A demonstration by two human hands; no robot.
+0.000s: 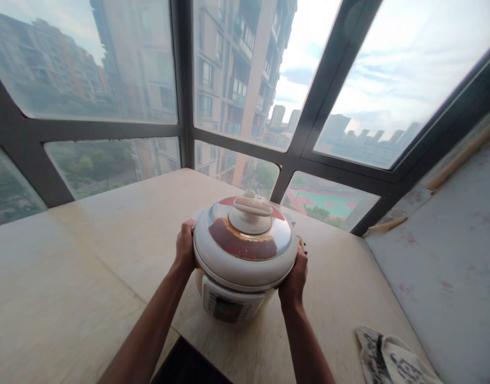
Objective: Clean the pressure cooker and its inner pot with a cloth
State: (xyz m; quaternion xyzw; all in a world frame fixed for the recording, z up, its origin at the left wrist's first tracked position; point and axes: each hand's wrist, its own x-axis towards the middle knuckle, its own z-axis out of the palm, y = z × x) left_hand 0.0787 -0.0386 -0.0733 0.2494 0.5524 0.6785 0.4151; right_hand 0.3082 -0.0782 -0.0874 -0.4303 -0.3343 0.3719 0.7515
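A white electric pressure cooker (237, 274) stands upright in front of me, with a control panel on the side facing me. Its round lid (245, 245) is on, patterned in dark red and silver, and topped by a pale knob handle (252, 213). My left hand (186, 248) grips the cooker's left side just under the lid rim. On the opposite side, my right hand (295, 274) is closed around the right side handle. The fingertips of both hands are partly hidden behind the cooker's sides.
The cooker is over a pale marble-like sill (109, 256) enclosed by dark window frames (184, 80). A printed cloth (393, 354) lies at the lower right, near the flowered wall (449, 256). A dark flat shape (189, 368) shows at the bottom edge.
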